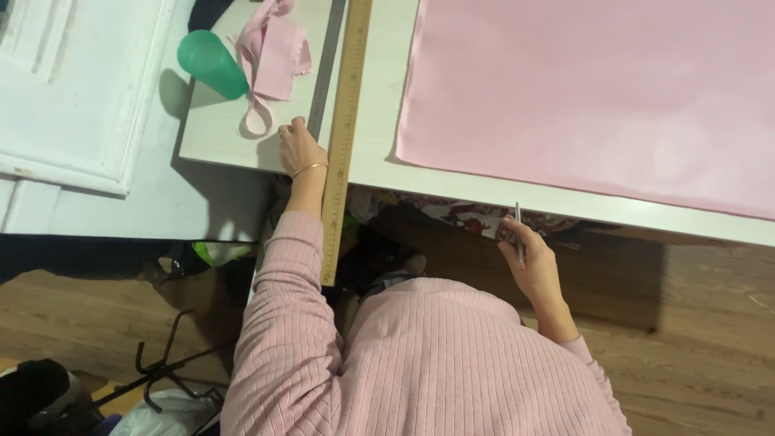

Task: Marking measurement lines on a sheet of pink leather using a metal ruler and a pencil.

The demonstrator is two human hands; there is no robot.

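Where the pink fabric (597,97) runs past the top and right edges, its full extent is cut off. Patterned cloth under the white table (379,153) is hardly made out. A thin pen (519,236) is pinched in the right hand (529,262). The left hand (300,147), fingers pressed flat, is laid beside the wooden ruler (343,137) overhanging the table edge. Wooden flooring is seen below.

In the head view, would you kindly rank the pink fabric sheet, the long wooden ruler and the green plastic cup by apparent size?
1. Pink fabric sheet
2. Long wooden ruler
3. Green plastic cup
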